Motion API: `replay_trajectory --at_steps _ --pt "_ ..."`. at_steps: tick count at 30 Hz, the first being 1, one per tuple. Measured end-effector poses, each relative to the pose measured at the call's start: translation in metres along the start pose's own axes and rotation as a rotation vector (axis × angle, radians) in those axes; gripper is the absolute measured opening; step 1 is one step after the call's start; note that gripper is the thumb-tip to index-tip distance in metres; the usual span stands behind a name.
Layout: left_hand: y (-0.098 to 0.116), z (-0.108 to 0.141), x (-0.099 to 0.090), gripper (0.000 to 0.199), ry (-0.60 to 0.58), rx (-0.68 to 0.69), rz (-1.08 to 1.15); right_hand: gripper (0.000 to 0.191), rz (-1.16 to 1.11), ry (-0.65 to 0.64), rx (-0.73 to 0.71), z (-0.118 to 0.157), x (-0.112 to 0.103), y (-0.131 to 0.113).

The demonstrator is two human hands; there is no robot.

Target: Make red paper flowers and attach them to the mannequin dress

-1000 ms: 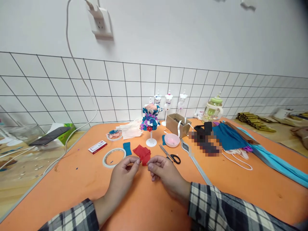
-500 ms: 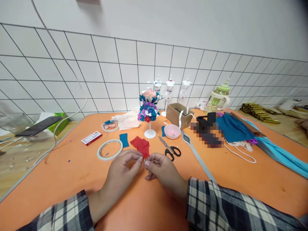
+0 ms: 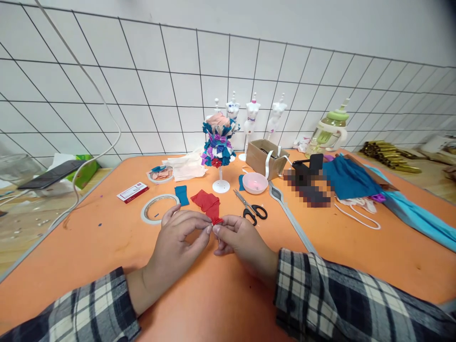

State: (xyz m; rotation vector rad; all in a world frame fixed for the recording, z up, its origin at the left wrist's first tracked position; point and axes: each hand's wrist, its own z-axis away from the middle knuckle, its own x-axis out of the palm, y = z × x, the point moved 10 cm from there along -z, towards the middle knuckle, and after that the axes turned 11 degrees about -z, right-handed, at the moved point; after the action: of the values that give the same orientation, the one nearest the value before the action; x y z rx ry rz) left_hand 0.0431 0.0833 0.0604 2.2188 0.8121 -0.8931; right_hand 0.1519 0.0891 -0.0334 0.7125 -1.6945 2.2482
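Observation:
My left hand [image 3: 183, 240] and my right hand [image 3: 240, 237] meet above the front of the table. Between their pinched thumbs and forefingers is a small gathered piece of red fabric [image 3: 217, 221], mostly covered by the fingertips. A thin white strand shows below it by the right hand. Just beyond the fingers, flat red fabric [image 3: 206, 202] lies on the orange surface. Black-handled scissors [image 3: 254, 209] rest to the right, slightly spread. Behind stands a miniature dress form [image 3: 220, 142] covered in ruffled blue, purple, white and pink fabric, with a red piece low on its front.
At left lie a tape roll [image 3: 144, 213], a blue fabric piece [image 3: 181, 195] and a red-and-white box [image 3: 132, 193]. A pink bowl [image 3: 255, 183], an open cardboard box [image 3: 265, 159] and a grey zipper [image 3: 290, 218] are at right. White mannequins [image 3: 252, 114] stand behind.
The view has tilted slightly, so the table appears higher. The gathered red fabric now shows more above the fingertips, and my left hand's fingers have spread a little above the pinch.

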Motion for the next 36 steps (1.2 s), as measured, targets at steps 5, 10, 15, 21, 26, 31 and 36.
replay_trajectory --at_steps 5,10,15,21,26,31,36 --pt "0.002 0.0 0.001 0.015 -0.028 0.068 -0.012 0.044 0.029 0.008 0.011 0.001 0.0 -0.001" --pt "0.0 -0.003 0.006 0.018 -0.097 0.089 -0.015 0.04 0.1 0.021 -0.003 0.002 -0.002 0.0" --pt "0.002 -0.006 0.004 0.017 -0.08 0.092 0.044 0.041 0.131 0.0 -0.034 0.0 -0.004 0.004" --pt "-0.012 -0.005 0.0 0.014 -0.029 -0.071 0.207 0.049 -0.011 -0.053 -0.047 0.002 0.002 -0.003" --pt "-0.017 -0.005 0.0 0.015 -0.036 -0.101 0.285 0.046 0.003 -0.115 -0.017 0.003 0.007 -0.008" --pt "-0.002 -0.005 -0.001 0.016 -0.099 0.079 0.271 0.035 0.096 -0.143 -0.065 0.001 0.007 -0.016" --pt "0.017 0.0 -0.015 0.021 -0.039 0.394 0.055 0.03 0.226 -0.258 -0.248 -0.001 0.008 -0.039"
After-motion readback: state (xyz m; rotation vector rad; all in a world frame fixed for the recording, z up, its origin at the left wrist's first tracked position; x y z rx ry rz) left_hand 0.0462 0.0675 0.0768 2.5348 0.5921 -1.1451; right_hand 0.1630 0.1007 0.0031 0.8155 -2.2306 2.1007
